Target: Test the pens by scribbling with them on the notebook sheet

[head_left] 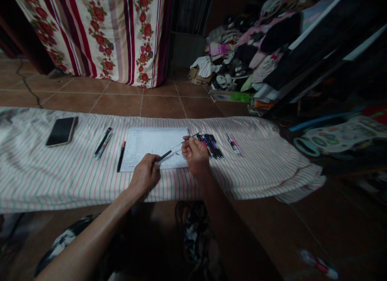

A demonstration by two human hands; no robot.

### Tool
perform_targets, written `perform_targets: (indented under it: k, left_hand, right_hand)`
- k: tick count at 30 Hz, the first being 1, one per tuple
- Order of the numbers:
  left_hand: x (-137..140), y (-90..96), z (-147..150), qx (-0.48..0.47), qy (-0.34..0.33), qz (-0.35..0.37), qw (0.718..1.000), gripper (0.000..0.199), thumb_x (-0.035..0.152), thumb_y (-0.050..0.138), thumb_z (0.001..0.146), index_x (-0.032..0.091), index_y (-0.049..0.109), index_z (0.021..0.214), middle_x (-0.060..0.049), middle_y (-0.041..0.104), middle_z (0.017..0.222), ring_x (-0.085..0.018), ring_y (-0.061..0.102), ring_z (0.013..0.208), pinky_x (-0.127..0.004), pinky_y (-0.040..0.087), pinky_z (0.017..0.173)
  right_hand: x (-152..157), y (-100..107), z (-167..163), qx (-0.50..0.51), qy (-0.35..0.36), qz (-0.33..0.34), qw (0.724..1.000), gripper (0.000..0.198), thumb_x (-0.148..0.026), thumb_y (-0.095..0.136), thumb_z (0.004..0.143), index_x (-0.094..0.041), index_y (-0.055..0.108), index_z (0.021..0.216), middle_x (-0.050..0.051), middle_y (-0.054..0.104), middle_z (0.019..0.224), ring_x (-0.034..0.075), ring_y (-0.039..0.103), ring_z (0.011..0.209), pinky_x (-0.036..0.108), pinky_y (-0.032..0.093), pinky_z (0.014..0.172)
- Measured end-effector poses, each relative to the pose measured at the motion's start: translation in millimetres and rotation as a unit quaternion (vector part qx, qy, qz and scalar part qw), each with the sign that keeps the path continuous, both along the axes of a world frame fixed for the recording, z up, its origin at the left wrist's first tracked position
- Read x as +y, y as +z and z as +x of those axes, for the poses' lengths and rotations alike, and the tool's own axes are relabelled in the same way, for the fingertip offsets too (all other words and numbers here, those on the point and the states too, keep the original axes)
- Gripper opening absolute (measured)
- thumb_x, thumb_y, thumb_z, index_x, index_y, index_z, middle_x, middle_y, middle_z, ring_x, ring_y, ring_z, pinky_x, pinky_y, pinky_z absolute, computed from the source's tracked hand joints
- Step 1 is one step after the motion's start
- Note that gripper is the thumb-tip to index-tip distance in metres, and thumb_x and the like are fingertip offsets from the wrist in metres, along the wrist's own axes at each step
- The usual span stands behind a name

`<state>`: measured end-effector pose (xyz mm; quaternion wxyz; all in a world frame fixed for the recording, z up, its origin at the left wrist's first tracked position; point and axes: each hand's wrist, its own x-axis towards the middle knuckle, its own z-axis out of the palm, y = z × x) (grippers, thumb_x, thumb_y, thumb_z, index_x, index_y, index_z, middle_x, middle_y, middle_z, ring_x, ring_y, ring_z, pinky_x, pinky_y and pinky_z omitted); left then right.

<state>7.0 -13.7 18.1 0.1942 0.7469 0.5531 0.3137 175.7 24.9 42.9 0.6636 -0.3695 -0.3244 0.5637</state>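
My left hand (146,172) is closed around the end of a dark pen barrel (165,156), which points up to the right over an open spiral notebook (151,142). My right hand (195,152) pinches a thin, stick-like pen part (198,133) at the notebook's right edge. A faint slender line runs between the two hands; whether it joins both pieces I cannot tell. A tiny dark piece (177,153) lies on the page. Just right of my right hand rests a row of several dark pens (215,147). A black pen with an orange end (121,156) lies along the notebook's left edge.
The striped cloth (75,172) covers a long low surface. On it are a phone (62,131), two pens (102,143) at left and pink-and-white pens (234,144) at right. Behind stand a floral curtain (115,39) and a heap of clothes (242,51).
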Motion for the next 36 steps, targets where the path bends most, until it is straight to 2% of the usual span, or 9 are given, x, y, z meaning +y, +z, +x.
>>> perform_targets:
  k: [8, 16, 23, 28, 32, 34, 36]
  left_hand:
    - [1, -4.9, -2, -0.009, -0.001, -0.012, 1.000, 0.023, 0.016, 0.039, 0.081, 0.015, 0.055, 0.098, -0.007, 0.058, 0.089, -0.021, 0.057, 0.086, -0.035, 0.045, 0.077]
    - [0, -1.3, -1, -0.013, 0.000, -0.015, 1.000, 0.022, 0.016, 0.039, 0.081, 0.016, 0.055, 0.096, -0.006, 0.058, 0.087, -0.020, 0.057, 0.084, -0.034, 0.045, 0.075]
    - [0, 0.9, 0, -0.039, -0.010, -0.030, 0.999, 0.022, 0.017, 0.041, 0.080, 0.017, 0.057, 0.094, -0.006, 0.060, 0.086, -0.020, 0.058, 0.084, -0.034, 0.046, 0.074]
    - [0, 0.7, 2, -0.129, 0.002, -0.081, 0.988, 0.020, 0.021, 0.044, 0.080, 0.017, 0.057, 0.094, -0.005, 0.063, 0.085, -0.019, 0.060, 0.081, -0.033, 0.046, 0.074]
    - [4, -3.7, 3, -0.264, 0.035, -0.141, 0.954, 0.020, 0.027, 0.049, 0.077, 0.016, 0.056, 0.093, -0.003, 0.064, 0.075, -0.018, 0.062, 0.070, -0.033, 0.047, 0.071]
    - [5, -4.7, 2, -0.322, 0.056, -0.159, 0.931, 0.021, 0.028, 0.052, 0.075, 0.016, 0.057, 0.091, -0.002, 0.064, 0.070, -0.017, 0.062, 0.067, -0.032, 0.048, 0.070]
    - [6, -3.7, 1, -0.361, 0.074, -0.169, 0.914, 0.021, 0.028, 0.056, 0.071, 0.016, 0.058, 0.088, -0.001, 0.064, 0.067, -0.016, 0.062, 0.065, -0.030, 0.048, 0.068]
  right_hand:
    - [1, -2, 1, -0.003, -0.003, 0.001, 1.000, 0.021, -0.037, 0.062, 0.074, -0.016, 0.060, 0.078, -0.003, 0.055, 0.056, 0.005, 0.046, 0.045, 0.018, 0.033, 0.040]
    - [0, -1, 0, -0.017, 0.009, -0.005, 1.000, 0.026, -0.041, 0.065, 0.071, -0.016, 0.059, 0.078, -0.003, 0.054, 0.056, 0.005, 0.045, 0.044, 0.018, 0.031, 0.040]
    - [-6, 1, -6, -0.133, 0.034, -0.008, 0.991, 0.030, -0.045, 0.059, 0.073, -0.016, 0.062, 0.081, -0.006, 0.047, 0.050, 0.005, 0.035, 0.038, 0.020, 0.022, 0.036]
    - [-12, 5, -11, -0.203, 0.078, -0.019, 0.976, 0.033, -0.042, 0.055, 0.075, -0.013, 0.064, 0.091, -0.007, 0.044, 0.047, 0.003, 0.031, 0.036, 0.019, 0.019, 0.035]
    - [-8, -1, -7, -0.248, 0.125, -0.030, 0.960, 0.038, -0.043, 0.055, 0.074, -0.012, 0.063, 0.096, -0.006, 0.050, 0.048, 0.005, 0.034, 0.036, 0.020, 0.021, 0.036]
    - [-2, -8, -1, -0.280, 0.107, -0.034, 0.953, 0.037, -0.042, 0.055, 0.073, -0.013, 0.063, 0.095, -0.004, 0.053, 0.050, 0.006, 0.036, 0.037, 0.021, 0.025, 0.037]
    - [3, -16, 6, -0.339, 0.047, -0.044, 0.939, 0.031, -0.039, 0.053, 0.074, -0.015, 0.064, 0.090, -0.002, 0.056, 0.054, 0.008, 0.042, 0.041, 0.022, 0.031, 0.041]
